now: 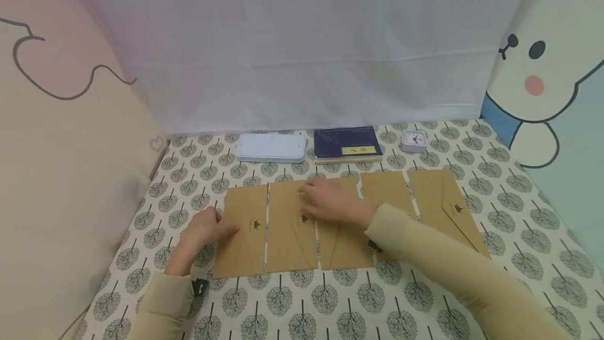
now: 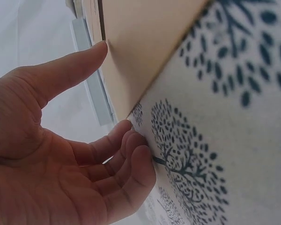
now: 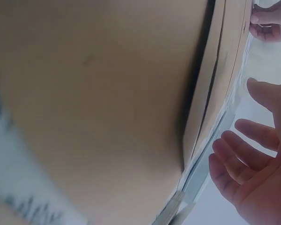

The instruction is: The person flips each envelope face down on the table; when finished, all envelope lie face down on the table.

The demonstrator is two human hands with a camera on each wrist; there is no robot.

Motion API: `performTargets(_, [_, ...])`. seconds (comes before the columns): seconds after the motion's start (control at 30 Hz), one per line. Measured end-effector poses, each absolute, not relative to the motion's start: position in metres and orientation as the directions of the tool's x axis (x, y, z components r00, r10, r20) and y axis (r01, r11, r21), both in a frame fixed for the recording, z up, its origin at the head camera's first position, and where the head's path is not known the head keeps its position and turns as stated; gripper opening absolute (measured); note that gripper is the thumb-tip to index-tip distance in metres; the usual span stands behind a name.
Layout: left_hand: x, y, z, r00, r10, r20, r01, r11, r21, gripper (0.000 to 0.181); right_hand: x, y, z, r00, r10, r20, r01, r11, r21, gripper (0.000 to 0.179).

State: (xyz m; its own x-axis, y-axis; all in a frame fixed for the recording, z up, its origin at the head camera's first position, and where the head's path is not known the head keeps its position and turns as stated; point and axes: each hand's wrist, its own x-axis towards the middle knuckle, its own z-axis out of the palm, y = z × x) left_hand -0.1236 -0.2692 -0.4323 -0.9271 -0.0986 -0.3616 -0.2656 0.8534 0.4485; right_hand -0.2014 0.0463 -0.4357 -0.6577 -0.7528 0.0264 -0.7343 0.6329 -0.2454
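Note:
Several brown kraft envelopes lie side by side in a row, each with a slanted flap line, and small black crown prints show on some. My left hand (image 1: 205,230) is at the left edge of the leftmost envelope (image 1: 236,256); in the left wrist view its thumb tip rests at the envelope face and the other fingers are loosely bent beside the edge. Over the second envelope (image 1: 285,245) and third envelope (image 1: 349,248) hovers my right hand (image 1: 330,201), fingers spread and relaxed with nothing in them. The right forearm covers part of the fourth envelope (image 1: 384,188).
Along the back of the table stand a pale blue case (image 1: 271,147), a dark blue book (image 1: 344,140) and a small lilac clock (image 1: 414,141). The rightmost envelope (image 1: 431,198) lies beyond the right forearm. A tree-patterned cloth (image 1: 278,303) covers the table; a white curtain hangs behind.

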Motion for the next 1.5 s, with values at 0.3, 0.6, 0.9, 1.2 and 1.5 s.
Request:
performTargets(0.3, [-0.125,-0.268,-0.431,-0.934,-0.101,-0.342,-0.253,0.864,0.436,0.051,-0.194,0.023,-0.44,-0.605,-0.795,0.034,-0.785,0.59,-0.187,0.041])
performTargets(0.6, [-0.125,-0.267,-0.436,-0.932,-0.117,-0.344,-0.266,0.864,0.428,0.052,-0.182,-0.007,-0.449,-0.603,-0.798,-0.012,-0.776,0.589,-0.226,0.049])
performTargets(0.9, [-0.124,-0.266,-0.437,-0.929,-0.134,-0.344,-0.28,0.864,0.418,0.046,-0.171,-0.024,-0.454,-0.576,-0.818,-0.021,-0.812,0.574,-0.103,0.053])
performTargets(1.2, [-0.124,-0.266,-0.437,-0.918,-0.174,-0.355,-0.317,0.861,0.397,0.047,-0.168,-0.035,-0.451,-0.572,-0.82,-0.015,-0.813,0.569,-0.12,0.053])
performTargets(1.5, [-0.123,-0.266,-0.437,-0.921,-0.184,-0.344,-0.318,0.865,0.388,0.047,-0.166,-0.043,-0.453,-0.564,-0.825,-0.042,-0.819,0.565,-0.101,0.052])
